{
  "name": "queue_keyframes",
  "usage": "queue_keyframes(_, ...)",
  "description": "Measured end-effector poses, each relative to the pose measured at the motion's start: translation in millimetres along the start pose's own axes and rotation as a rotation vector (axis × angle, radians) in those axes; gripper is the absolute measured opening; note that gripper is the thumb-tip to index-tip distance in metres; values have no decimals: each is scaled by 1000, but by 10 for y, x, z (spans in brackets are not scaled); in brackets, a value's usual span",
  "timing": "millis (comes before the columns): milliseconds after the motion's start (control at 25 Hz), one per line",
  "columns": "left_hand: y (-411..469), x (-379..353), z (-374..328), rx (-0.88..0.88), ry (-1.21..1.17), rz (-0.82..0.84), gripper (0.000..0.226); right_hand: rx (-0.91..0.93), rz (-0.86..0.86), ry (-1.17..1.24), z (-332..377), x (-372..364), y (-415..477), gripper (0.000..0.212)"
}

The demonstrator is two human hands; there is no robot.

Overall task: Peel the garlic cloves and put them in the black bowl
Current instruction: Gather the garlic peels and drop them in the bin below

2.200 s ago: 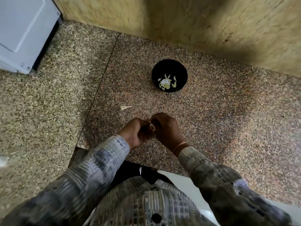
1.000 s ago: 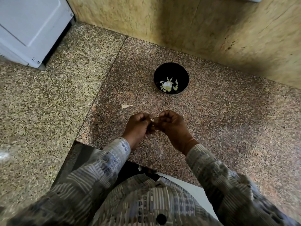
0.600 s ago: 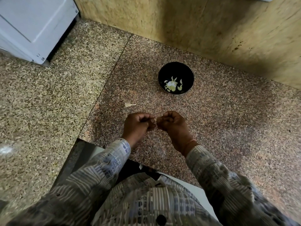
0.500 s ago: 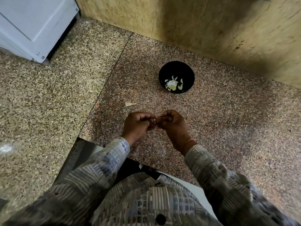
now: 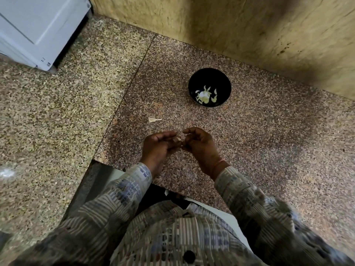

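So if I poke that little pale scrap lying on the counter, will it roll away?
Probably not: the garlic skin scrap looks thin, flat and pointed, so it would likely slide or flutter. It seems very light and floppy, so a breath might shift it across the granite counter.

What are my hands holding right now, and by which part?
A small pale garlic clove, pinched between the fingertips of the left hand and right hand. Which part they grip is hidden.

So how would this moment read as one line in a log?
stage: peeling | left hand and right hand pinch clove | bowl: peeled cloves inside | counter: one peel scrap
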State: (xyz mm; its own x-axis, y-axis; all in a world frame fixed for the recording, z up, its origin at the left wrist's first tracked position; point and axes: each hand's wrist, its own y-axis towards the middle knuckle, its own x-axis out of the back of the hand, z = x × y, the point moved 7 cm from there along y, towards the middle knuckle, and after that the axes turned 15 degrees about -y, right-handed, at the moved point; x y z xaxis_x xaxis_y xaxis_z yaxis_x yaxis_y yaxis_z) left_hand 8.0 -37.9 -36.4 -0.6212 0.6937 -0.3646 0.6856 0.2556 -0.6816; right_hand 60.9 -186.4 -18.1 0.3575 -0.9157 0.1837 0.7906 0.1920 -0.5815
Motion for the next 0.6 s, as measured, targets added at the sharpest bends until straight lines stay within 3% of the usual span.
queue_keyframes(240,-9,46,-3,-10,-11,-30,19,18,42,-110,-6,21,3,12)
queue_keyframes(480,-19,4,1,-36,28,-44,11,148,-42,-446,76,47,41,7)
queue_keyframes(600,70,20,122,182,-37,-87,12,259,-55,-539,74,18,44,5)
